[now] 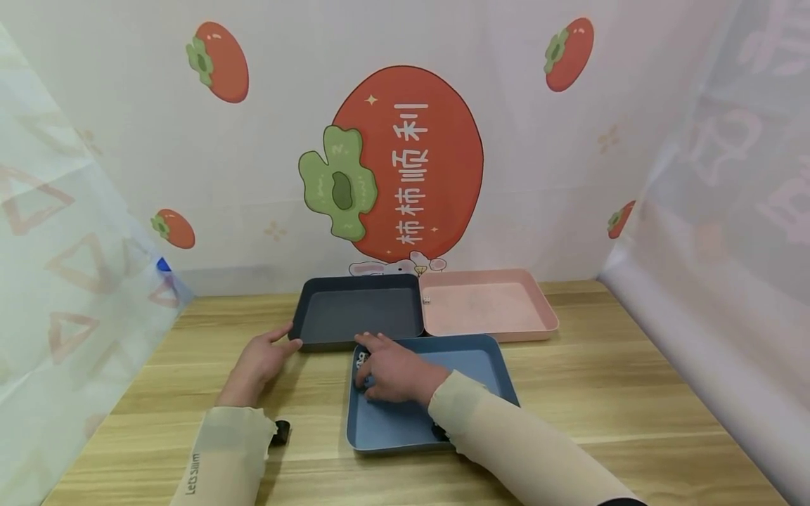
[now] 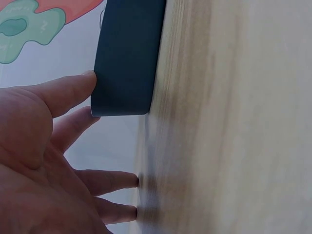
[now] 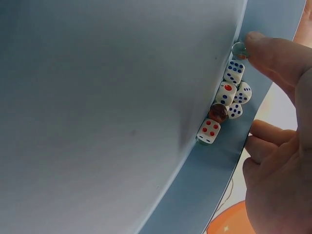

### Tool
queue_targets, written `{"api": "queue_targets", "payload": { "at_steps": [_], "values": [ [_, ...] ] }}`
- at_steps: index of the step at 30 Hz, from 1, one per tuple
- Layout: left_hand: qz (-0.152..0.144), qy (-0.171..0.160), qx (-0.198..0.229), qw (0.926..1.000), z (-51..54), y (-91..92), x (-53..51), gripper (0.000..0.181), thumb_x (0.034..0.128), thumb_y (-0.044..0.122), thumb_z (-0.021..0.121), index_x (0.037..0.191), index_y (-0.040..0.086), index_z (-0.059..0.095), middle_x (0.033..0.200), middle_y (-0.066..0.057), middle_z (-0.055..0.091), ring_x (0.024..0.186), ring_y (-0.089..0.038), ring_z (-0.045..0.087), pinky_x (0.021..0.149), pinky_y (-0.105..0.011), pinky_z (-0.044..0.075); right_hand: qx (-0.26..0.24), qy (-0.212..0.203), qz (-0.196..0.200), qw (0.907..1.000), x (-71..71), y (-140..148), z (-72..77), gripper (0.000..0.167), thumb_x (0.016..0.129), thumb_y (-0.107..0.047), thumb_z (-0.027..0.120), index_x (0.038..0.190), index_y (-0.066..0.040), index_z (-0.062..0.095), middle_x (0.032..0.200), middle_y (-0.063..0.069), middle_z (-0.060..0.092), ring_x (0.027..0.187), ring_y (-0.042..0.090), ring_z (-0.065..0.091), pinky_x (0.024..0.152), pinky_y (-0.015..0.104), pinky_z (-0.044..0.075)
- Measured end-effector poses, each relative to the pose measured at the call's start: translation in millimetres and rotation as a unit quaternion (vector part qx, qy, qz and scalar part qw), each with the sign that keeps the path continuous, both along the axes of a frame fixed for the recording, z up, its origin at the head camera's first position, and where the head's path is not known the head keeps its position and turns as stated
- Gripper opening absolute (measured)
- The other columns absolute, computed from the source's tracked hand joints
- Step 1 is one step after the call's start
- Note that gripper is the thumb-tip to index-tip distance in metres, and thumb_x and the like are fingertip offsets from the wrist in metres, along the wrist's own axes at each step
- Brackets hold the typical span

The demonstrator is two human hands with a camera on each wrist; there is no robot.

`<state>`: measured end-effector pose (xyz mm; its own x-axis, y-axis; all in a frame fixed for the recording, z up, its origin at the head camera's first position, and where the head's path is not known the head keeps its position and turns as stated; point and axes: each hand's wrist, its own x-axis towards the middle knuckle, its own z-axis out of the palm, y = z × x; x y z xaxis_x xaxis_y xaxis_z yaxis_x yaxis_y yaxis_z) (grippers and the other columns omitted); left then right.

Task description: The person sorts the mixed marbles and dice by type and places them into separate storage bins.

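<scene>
My left hand [image 1: 262, 362] is at the front left corner of the dark grey tray [image 1: 357, 309]. In the left wrist view its thumb and index finger touch the tray's outer corner, while the other fingers extend straight beside it. Over the left side of the blue tray [image 1: 392, 429] is my right hand [image 1: 399, 372]. The right wrist view shows its thumb touching a clear marble [image 3: 239, 50] against the tray wall, with other fingers outside the rim. Several white dice [image 3: 234, 72] and a brown marble [image 3: 218, 112] lie in a row along that wall.
A pink tray [image 1: 484, 302] stands right of the dark tray, with small white dice [image 1: 427, 300] at its left wall. All trays lie on a wooden table [image 1: 595, 393]. Behind is a white backdrop [image 1: 525, 161] with persimmon prints; sheets hang on both sides.
</scene>
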<state>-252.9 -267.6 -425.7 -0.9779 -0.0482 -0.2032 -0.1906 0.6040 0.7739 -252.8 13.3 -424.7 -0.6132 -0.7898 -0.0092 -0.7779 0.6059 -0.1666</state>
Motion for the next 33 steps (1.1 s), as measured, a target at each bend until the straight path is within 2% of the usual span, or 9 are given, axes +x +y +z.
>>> {"api": "queue_targets", "payload": {
  "at_steps": [14,33],
  "values": [
    [0.001,0.003,-0.002,1.0,-0.5,-0.5,0.1,0.067,0.1017,0.038,0.058,0.158,0.015,0.03,0.16,-0.027,0.015,0.144,-0.051,0.008,0.112,-0.065,0.014,0.003,0.002,-0.011,0.9999,3.5,-2.1,3.6,0.013,0.087,-0.031,0.08,0.101,-0.032,0.079,0.158,0.009,0.035,0.148,0.024,0.021,0.119,0.041,0.015],
    [0.003,0.002,-0.008,1.0,-0.2,-0.3,0.8,0.066,0.102,0.038,0.057,0.158,0.016,0.031,0.16,-0.027,0.015,0.144,-0.051,0.009,0.112,-0.064,0.015,0.029,0.032,0.002,0.9991,3.3,-2.0,-0.9,0.007,0.085,-0.034,0.082,0.09,-0.035,0.077,0.16,0.011,0.031,0.148,0.026,0.02,0.119,0.039,0.016]
  ]
}}
